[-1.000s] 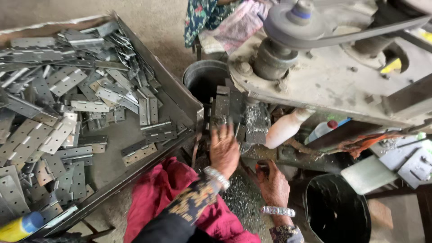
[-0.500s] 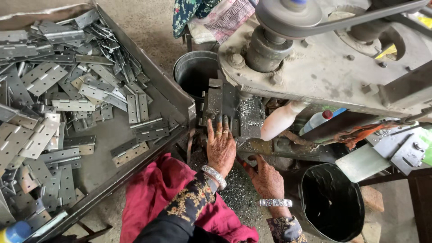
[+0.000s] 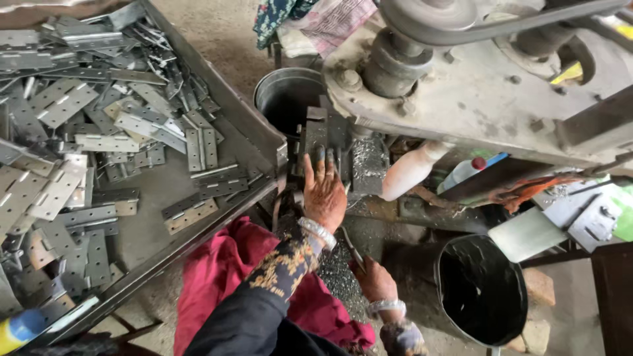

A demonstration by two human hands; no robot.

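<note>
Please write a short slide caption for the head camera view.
Left hand rests on a metal piece at the machine, beside a tray of hinges.

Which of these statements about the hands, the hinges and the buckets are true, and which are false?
1. The left hand reaches up to the dark metal block under the machine. True.
2. The metal hinges lie stacked in the black bucket. False: they lie loose in the big tray on the left; the bucket looks dark and holds no hinges.
3. The right hand is lower than the left hand, near a thin tool. True.
4. A red cloth lies below the tray. True.
5. The grey bucket stands to the right of the black bucket. False: it stands to the left, beside the tray.
</note>
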